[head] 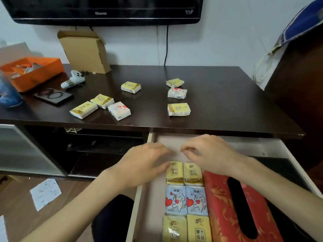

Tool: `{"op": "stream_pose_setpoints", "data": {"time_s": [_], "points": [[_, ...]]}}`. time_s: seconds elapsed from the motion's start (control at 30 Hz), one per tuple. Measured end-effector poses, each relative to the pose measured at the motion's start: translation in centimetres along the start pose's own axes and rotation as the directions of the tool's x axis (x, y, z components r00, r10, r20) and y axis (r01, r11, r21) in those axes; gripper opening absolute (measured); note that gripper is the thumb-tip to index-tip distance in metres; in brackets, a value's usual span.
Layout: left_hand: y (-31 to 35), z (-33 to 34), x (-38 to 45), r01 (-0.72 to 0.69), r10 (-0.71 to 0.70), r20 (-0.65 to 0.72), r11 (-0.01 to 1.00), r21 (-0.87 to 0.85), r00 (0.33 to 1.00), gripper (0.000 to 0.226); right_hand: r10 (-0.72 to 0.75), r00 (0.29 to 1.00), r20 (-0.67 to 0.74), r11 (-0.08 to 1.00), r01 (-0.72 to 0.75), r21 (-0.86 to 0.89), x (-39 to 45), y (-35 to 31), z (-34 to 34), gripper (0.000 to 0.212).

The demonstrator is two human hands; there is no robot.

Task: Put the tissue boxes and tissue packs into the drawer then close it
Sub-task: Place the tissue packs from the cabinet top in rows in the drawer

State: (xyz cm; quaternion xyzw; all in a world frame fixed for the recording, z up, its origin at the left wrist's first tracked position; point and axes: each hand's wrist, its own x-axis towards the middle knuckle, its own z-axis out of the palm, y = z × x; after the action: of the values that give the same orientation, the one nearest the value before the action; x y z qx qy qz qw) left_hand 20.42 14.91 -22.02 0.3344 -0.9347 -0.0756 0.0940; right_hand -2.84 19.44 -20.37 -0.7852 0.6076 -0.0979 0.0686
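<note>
Dark worktop [218, 102] strewn with tissue packs [178, 109] behind open drawer [150, 198]; inside drawer, red tissue box [222, 206], left hand [141, 165] and right hand [209, 152], fingers loosely curled, empty.

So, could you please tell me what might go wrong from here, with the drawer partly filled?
1. Seven tissue packs, such as one near the desk edge, lie outside; closing the drawer now would likely strand them.
2. The red tissue box fills the right side, so later packs may pile up and jam.
3. Both hands, left and right, hover inside; closing early could pinch them.
</note>
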Motion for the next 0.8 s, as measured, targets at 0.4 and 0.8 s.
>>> {"op": "stream_pose_setpoints", "data": {"time_s": [0.4,0.8], "points": [[-12.5,-5.8,2.5,0.441,-0.436,-0.178,0.898,-0.012,0.882,0.040,0.119,0.978,-0.172,0.989,-0.102,0.104,10.8,3.6,-1.2,0.035],[-13.2,-5.1,7.9,0.442,-0.443,-0.031,0.896,-0.043,0.896,0.024,0.368,0.920,-0.137,0.902,-0.318,0.292,21.6,9.4,-2.0,0.064]]}}
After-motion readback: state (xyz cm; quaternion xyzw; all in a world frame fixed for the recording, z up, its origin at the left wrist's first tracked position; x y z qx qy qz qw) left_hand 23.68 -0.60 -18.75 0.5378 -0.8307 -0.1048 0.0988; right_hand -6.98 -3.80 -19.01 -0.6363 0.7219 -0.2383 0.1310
